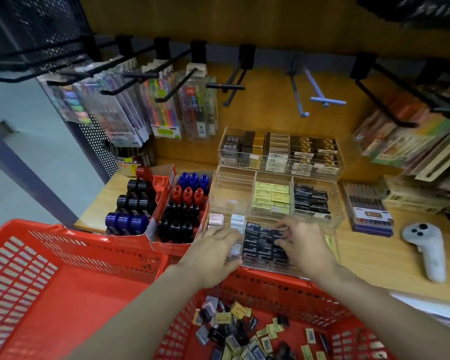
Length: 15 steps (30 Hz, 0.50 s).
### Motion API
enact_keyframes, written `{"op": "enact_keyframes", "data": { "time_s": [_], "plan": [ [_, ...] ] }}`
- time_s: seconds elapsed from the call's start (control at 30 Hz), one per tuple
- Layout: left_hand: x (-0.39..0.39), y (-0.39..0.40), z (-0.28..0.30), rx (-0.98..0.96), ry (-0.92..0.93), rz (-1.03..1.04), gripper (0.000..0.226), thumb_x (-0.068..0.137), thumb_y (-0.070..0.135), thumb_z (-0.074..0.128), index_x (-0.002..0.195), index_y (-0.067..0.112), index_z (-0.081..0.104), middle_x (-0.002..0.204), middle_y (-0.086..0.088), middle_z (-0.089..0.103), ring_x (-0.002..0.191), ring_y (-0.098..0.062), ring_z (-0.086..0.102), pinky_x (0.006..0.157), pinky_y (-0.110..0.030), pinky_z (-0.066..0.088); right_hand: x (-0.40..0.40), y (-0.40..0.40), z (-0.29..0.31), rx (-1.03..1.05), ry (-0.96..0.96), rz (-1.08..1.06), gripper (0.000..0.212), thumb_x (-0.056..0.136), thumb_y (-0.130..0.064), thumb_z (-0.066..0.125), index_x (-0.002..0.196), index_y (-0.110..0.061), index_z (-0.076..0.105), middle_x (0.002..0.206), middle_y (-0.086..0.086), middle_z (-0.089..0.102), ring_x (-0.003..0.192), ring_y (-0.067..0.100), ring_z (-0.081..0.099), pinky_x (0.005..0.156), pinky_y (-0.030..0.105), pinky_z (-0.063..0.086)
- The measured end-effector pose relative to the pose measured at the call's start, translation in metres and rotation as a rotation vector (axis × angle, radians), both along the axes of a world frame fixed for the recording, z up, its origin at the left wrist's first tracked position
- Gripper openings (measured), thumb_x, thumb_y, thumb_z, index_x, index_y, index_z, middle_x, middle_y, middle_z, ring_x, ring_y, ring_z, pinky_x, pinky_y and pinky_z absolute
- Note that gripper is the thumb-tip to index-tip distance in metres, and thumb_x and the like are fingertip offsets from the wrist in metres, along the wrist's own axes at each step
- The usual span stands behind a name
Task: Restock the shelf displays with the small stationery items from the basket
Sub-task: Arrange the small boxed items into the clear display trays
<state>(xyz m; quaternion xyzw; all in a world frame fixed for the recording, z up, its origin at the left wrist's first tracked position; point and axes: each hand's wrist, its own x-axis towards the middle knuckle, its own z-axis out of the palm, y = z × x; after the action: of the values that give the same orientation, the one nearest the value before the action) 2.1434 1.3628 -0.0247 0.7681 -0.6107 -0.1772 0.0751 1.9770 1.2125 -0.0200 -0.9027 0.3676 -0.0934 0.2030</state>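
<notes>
A red plastic basket [63,287] fills the foreground, with several small black, yellow and grey stationery packs [244,331] loose in its right corner. Just beyond it, a clear acrylic display tray [270,178] holds rows of small boxes. Both hands are in its front row. My left hand [213,253] grips a small white pack [235,249] at the edge of the white boxes [226,219]. My right hand [304,242] pinches a black pack [279,233] on top of the row of black packs [263,245].
Red cardboard boxes of black, blue and red round items [166,206] stand left of the tray. Pen packs [164,107] hang on hooks above. A boxed pen set [369,211] and a white controller [426,250] lie on the wooden shelf at right.
</notes>
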Motion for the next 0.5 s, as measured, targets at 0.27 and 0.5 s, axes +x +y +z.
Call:
{"op": "enact_keyframes", "data": {
  "time_s": [0.27,0.5],
  "plan": [
    [-0.023,-0.029,0.010,0.060,-0.190,-0.109,0.057,0.096,0.050,0.048,0.145,0.021,0.044,0.157,0.006,0.032,0.140,-0.022,0.020,0.113,-0.041,0.019,0.019,0.008,-0.008,-0.108,0.205,0.094,0.027,0.090,-0.026,0.068,0.115,-0.017,0.066,0.108,0.006,0.066,0.099,0.026,0.065,0.083,0.032,0.052],
    [-0.031,-0.043,0.005,0.134,-0.303,-0.105,0.065,0.094,0.058,0.045,0.144,0.017,0.045,0.157,0.005,0.032,0.133,-0.026,0.025,0.110,-0.042,0.022,0.028,-0.001,-0.022,-0.238,0.303,0.087,0.019,0.080,-0.004,0.073,0.096,-0.013,0.065,0.098,0.004,0.060,0.089,0.027,0.068,0.067,0.031,0.051]
  ]
}}
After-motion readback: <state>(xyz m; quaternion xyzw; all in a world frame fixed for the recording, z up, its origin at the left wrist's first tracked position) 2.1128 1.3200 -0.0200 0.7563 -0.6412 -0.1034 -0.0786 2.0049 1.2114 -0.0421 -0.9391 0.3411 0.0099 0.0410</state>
